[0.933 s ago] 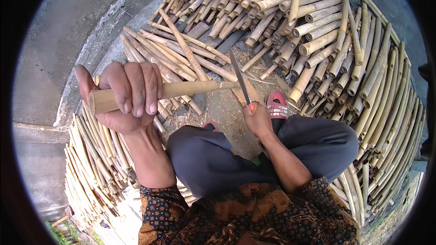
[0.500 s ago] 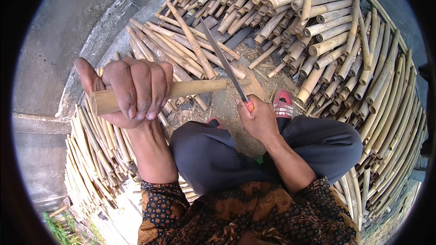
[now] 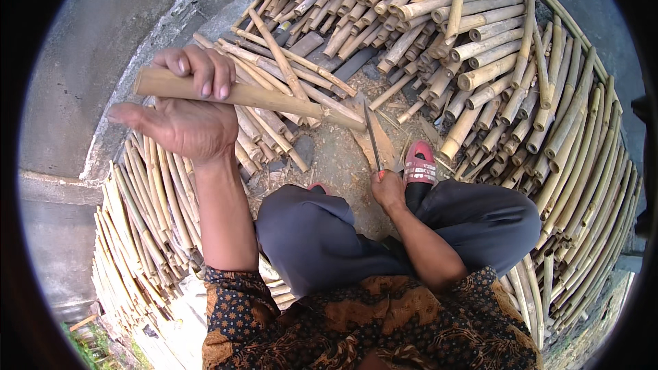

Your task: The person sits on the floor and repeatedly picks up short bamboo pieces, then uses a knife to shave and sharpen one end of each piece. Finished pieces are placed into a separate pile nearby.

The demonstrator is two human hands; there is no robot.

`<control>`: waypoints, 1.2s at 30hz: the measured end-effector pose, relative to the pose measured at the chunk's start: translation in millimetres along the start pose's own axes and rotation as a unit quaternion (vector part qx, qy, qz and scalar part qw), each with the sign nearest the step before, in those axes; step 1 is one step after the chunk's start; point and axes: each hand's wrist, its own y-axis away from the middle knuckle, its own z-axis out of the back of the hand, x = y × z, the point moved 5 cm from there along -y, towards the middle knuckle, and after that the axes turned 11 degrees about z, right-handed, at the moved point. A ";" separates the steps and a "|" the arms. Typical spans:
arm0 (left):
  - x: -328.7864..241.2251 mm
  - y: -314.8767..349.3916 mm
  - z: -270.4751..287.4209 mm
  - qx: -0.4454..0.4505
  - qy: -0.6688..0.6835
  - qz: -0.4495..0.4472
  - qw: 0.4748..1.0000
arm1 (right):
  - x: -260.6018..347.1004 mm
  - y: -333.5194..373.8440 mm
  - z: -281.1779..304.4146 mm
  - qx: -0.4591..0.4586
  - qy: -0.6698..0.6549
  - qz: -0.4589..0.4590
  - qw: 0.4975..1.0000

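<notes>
My left hand [image 3: 195, 127] is raised at the left, palm turned up, its fingers curled over a bamboo pole [image 3: 277, 101] and its thumb stretched out to the left. The pole slants down to the right, and its far end reaches close to the blade. My right hand [image 3: 388, 190], in front of my knees, grips a long-bladed knife [image 3: 373, 138] by its handle. The blade points away from me, seen nearly edge-on. Whether blade and pole touch, I cannot tell. Beneath the blade lies a flat brown piece of wood [image 3: 388, 147].
Large stacks of cut bamboo [image 3: 493, 62] rise at the far side and right. More bamboo poles [image 3: 154, 199] stand at the left, and loose ones [image 3: 284, 62] lie ahead. A concrete wall [image 3: 89, 75] borders the left. My foot in a red sandal [image 3: 419, 164] is close to the blade.
My left hand has turned palm up, and the pole now slopes downward to the right. My right hand has moved slightly down and right, with the blade swung more upright.
</notes>
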 end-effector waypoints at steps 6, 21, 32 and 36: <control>109.7 12.9 60.3 0.039 -0.358 0.209 0.909 | -26.8 -7.6 -18.6 -0.004 0.063 -0.008 0.998; -2.0 189.2 289.8 -0.512 -0.224 0.016 0.829 | -55.9 -24.6 -28.0 0.003 0.099 0.134 0.986; -184.7 731.4 281.6 -0.810 -0.420 0.326 0.246 | -16.5 -12.9 -30.4 0.014 0.151 0.069 0.986; -151.5 790.9 233.5 -0.717 -0.417 0.558 0.034 | -24.5 -24.9 -44.0 0.029 0.126 0.065 0.989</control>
